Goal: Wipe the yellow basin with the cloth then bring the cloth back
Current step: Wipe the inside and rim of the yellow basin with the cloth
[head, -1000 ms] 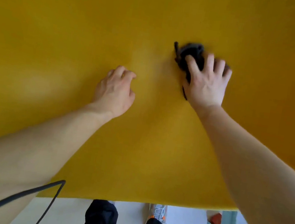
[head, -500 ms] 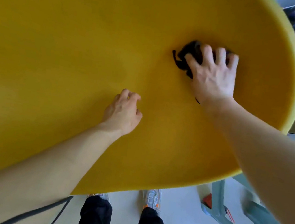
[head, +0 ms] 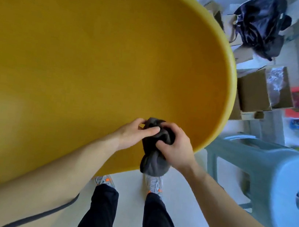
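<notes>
The yellow basin fills the frame from nine o'clock round to two o'clock, its rounded rim curving down the right side to about five o'clock. Both hands meet over the basin's near edge, just below frame centre. The left hand pinches the upper part of the dark cloth between thumb and curled fingers; the right hand is closed round the cloth's middle from the three o'clock side. The cloth is bunched between them, and its lower end hangs in a rounded lump past the rim, over the pale floor. At six o'clock stand the person's dark trousers and grey shoes with orange marks; the hanging cloth covers part of the right shoe's toe. A pale blue plastic stool stands at four o'clock, just beside the basin's rim. Cardboard boxes sit at two to three o'clock, a black bag lies at one o'clock, and bright packaging at three o'clock is too blurred to read. A dark cable runs under the left forearm at seven o'clock.
</notes>
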Tool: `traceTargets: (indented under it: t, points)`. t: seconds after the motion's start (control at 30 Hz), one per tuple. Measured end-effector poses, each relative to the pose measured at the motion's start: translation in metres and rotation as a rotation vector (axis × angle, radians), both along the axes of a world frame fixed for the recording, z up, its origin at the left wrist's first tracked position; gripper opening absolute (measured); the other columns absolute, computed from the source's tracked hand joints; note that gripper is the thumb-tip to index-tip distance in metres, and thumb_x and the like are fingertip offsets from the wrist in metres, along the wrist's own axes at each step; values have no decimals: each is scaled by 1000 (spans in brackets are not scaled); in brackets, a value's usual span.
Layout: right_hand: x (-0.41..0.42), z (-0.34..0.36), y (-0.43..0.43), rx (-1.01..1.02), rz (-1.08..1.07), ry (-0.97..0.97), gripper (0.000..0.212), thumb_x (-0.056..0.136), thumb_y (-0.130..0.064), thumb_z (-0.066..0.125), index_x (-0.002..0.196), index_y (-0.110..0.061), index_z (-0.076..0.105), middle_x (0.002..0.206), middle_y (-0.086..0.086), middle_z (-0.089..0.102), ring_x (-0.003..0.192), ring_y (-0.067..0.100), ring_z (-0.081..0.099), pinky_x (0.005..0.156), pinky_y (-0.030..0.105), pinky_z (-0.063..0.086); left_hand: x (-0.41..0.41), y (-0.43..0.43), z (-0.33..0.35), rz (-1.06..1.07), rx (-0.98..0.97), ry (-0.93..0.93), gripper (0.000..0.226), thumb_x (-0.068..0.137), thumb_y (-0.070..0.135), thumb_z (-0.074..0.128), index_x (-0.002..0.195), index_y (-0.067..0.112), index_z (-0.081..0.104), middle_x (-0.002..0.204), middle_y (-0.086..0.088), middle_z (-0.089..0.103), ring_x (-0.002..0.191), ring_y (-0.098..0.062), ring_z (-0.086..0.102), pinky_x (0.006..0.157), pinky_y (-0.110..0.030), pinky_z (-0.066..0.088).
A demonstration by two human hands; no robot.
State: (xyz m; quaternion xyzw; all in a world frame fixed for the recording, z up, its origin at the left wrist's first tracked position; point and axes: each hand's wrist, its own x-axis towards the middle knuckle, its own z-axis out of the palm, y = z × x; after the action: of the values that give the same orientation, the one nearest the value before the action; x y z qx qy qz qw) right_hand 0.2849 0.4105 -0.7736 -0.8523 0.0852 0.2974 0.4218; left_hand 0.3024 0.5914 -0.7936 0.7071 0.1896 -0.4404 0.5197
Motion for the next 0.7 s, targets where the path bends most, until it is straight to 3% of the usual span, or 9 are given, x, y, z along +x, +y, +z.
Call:
traceTargets:
  t: [0.07, 0.1, 0.17, 0.23, 0.3, 0.4, 0.53, 0.63, 0.7]
  points:
    - [12, 36, -16, 352, -394, 98, 54, 67, -16, 64, 120, -23, 61, 106, 3, 70, 94, 17, 67, 81, 34, 53, 2, -18, 22, 170, -195, 117, 65, 75, 74, 63, 126, 34, 56, 122, 12, 66, 108, -6, 62, 95, -27, 46]
    - [15, 51, -25, 501, -542, 164, 56, 69, -10, 62, 124, -22, 60, 108, 11, 70, 93, 22, 69, 77, 36, 55, 3, -25, 28, 217, -295, 182, 66, 75, 73, 65, 129, 35, 57, 125, 10, 67, 112, -11, 64, 102, -38, 47]
    - [19, 74, -43, 704, -719, 234, 60, 73, -1, 56, 130, -20, 58, 113, 20, 70, 92, 31, 70, 72, 38, 56, 7, -44, 39, 255, -483, 265, 76, 71, 71, 70, 135, 32, 58, 134, 0, 65, 125, -25, 60, 110, -55, 41]
    - [21, 90, -63, 790, -787, 243, 58, 83, 10, 47, 135, -16, 53, 116, 20, 70, 96, 35, 69, 78, 42, 56, 16, -61, 55, 255, -550, 236, 77, 71, 64, 72, 138, 28, 57, 136, -4, 64, 128, -30, 57, 102, -52, 49]
    - [26, 105, -80, 808, -781, 236, 59, 90, 16, 37, 140, -12, 47, 113, 14, 73, 97, 32, 69, 81, 41, 54, 25, -75, 72, 239, -551, 202, 76, 72, 66, 67, 139, 30, 56, 135, -2, 65, 126, -27, 59, 88, -41, 55]
    - [29, 123, -99, 844, -677, 234, 67, 81, 20, 41, 142, -7, 44, 105, 8, 75, 92, 26, 70, 74, 33, 56, 35, -85, 85, 276, -638, 240, 66, 83, 69, 58, 134, 27, 62, 137, -3, 63, 129, -25, 57, 107, -48, 44]
    - [35, 144, -113, 946, -454, 238, 74, 72, 21, 34, 137, -10, 50, 125, 20, 67, 107, 35, 65, 78, 37, 55, 36, -91, 91, 518, -633, 285, 50, 91, 59, 53, 116, 21, 73, 128, -8, 69, 119, -27, 63, 107, -43, 44]
    - [39, 132, -124, 731, -534, 167, 64, 79, 24, 32, 128, -7, 59, 94, 10, 72, 88, 30, 65, 72, 34, 52, 28, -87, 87, 680, -577, 284, 54, 89, 64, 53, 116, 23, 74, 127, -8, 69, 116, -29, 65, 98, -45, 50]
    - [37, 111, -134, 564, -663, 120, 55, 82, 21, 37, 120, -9, 64, 89, 12, 65, 83, 30, 58, 70, 34, 48, 24, -85, 84, 714, -529, 261, 49, 90, 61, 54, 115, 24, 75, 125, -7, 70, 112, -29, 67, 91, -43, 53]
